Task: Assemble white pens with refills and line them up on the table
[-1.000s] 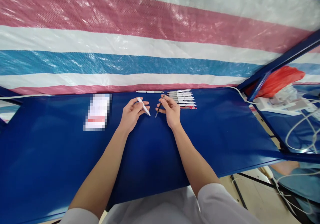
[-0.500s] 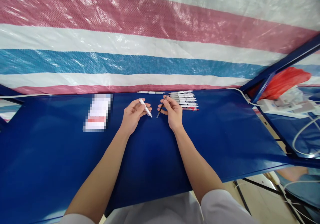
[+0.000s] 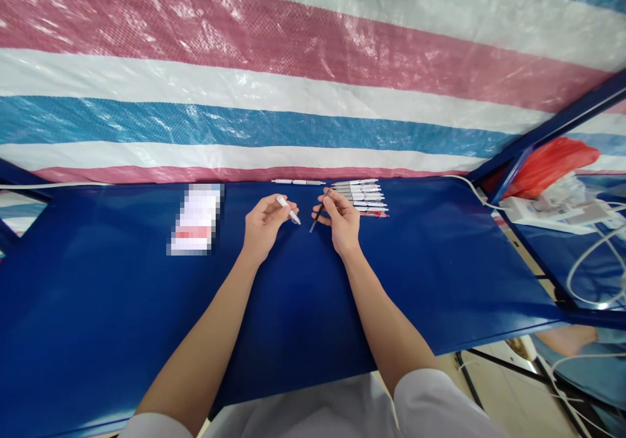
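Above the middle of the blue table [image 3: 303, 321], my left hand [image 3: 263, 225] is closed on a white pen barrel [image 3: 288, 209], tilted with its lower end toward the right. Across a small gap, my right hand [image 3: 343, 221] pinches a thin dark pen refill [image 3: 317, 217], its lower end pointing down and left. The barrel and the refill are apart. Just beyond my right fingers lies a row of several white and grey pens [image 3: 369, 193], with a red pen [image 3: 375, 214] nearest me. One more pen [image 3: 298, 182] rests lengthwise along the table's back edge.
A blurred white sheet or packet [image 3: 195, 219] lies to the left. At the far right are a red plastic bag [image 3: 557, 164], a white power strip [image 3: 548, 215] and looped white cables [image 3: 577, 275]. A striped tarp [image 3: 293, 66] hangs behind the table.
The barrel in my left hand has turned slightly, its lower end rising a little. The refill stays in my right hand. The whole view has shifted slightly.
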`<state>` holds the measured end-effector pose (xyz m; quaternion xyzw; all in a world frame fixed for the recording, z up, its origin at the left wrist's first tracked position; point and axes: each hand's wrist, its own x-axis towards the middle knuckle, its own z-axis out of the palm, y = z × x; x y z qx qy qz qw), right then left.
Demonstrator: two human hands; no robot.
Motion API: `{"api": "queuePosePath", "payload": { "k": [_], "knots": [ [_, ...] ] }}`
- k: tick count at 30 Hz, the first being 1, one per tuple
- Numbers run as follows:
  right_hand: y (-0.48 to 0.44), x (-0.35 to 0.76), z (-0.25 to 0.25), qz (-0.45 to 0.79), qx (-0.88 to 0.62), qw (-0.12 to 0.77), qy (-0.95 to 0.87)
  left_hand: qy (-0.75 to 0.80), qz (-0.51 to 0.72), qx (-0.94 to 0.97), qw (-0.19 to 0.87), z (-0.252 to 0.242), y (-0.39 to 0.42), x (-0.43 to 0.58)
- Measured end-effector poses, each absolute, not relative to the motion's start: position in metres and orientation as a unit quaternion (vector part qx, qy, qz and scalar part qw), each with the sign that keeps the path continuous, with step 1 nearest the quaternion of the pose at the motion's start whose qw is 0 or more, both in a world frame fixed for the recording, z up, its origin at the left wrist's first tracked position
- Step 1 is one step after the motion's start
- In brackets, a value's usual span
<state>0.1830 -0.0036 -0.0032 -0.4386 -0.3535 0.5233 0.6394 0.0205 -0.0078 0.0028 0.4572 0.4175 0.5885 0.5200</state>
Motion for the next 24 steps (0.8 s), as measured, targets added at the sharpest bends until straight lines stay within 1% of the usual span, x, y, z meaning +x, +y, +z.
{"api": "queuePosePath", "payload": {
  "k": [7, 12, 16, 24],
  "knots": [
    [-0.0044, 0.1819, -0.0005, 0.527, -0.434, 0.650, -0.335, 0.410, 0.595, 0.473, 0.505, 0.0017, -0.0096, 0.0216],
    [-0.0052, 0.1821, 0.0010, 0.521, -0.440, 0.652, -0.332, 0.418, 0.604, 0.532, 0.421, 0.0049, -0.0142, 0.0238],
    [-0.0062, 0.1823, 0.0008, 0.522, -0.441, 0.650, -0.333, 0.427, 0.578, 0.601, 0.348, 0.0051, -0.0172, 0.0249],
    [-0.0078, 0.1815, 0.0011, 0.526, -0.442, 0.639, -0.345, 0.418, 0.544, 0.668, 0.288, -0.0014, -0.0139, 0.0207]
  ]
}}
